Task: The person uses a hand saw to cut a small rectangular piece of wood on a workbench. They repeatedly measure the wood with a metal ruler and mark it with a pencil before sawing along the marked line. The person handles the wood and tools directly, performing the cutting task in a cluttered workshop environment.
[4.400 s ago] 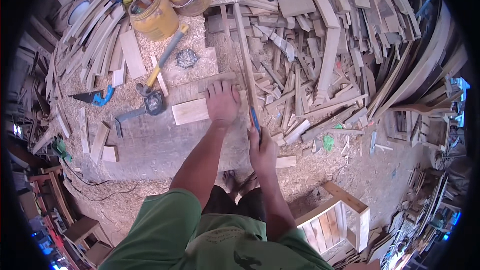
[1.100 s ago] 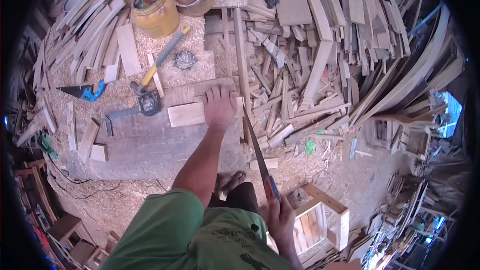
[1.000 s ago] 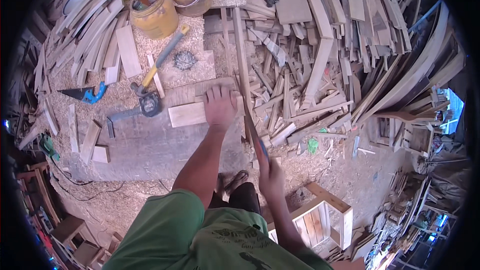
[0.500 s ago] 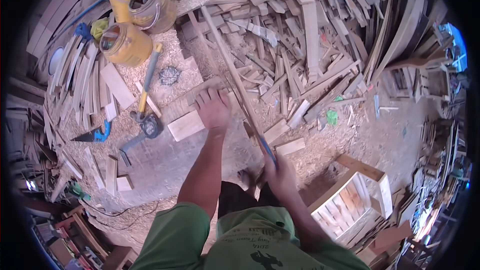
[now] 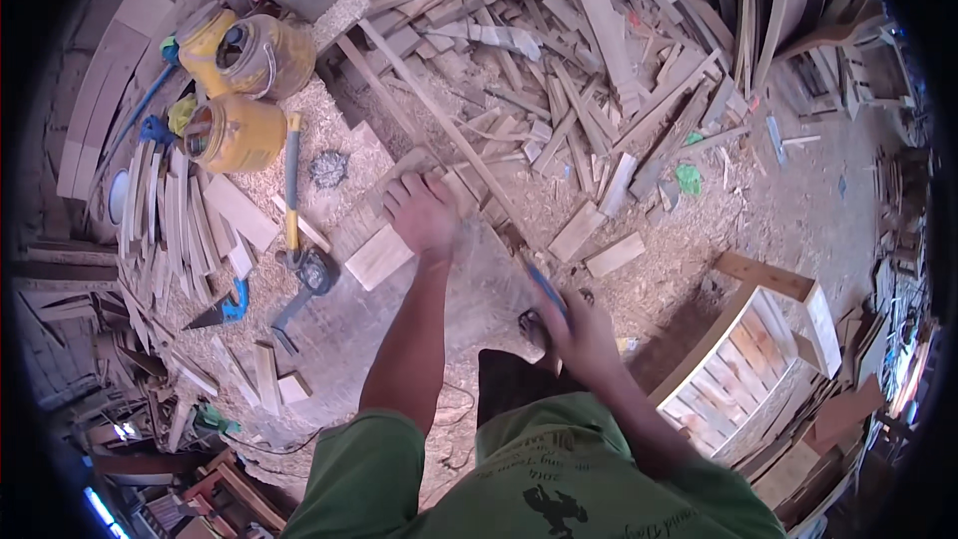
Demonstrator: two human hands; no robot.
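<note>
My left hand (image 5: 424,212) presses down on a short pale wooden board (image 5: 379,258) on the workbench (image 5: 369,329), its fingers bent over the board's far side. At the bench's right edge, my right hand (image 5: 587,334) is closed around the blue handle of a saw (image 5: 546,289). The thin blade, seen nearly edge-on, points up and left toward the wood beside my left hand. How far it sits in the wood cannot be made out. A long narrow wooden strip (image 5: 439,115) runs from the far side down toward the saw.
On the bench's left lie a hammer (image 5: 292,190), a tape measure (image 5: 317,271) and another blue-handled saw (image 5: 235,304). Yellow buckets (image 5: 235,135) stand at the far left. Scrap wood (image 5: 599,90) fills the far right; a slatted wooden frame (image 5: 738,359) stands at near right.
My view has shifted, so the bench things appear lower and further right. The right hand and saw have moved slightly along the bench edge; the left hand stays on the board.
</note>
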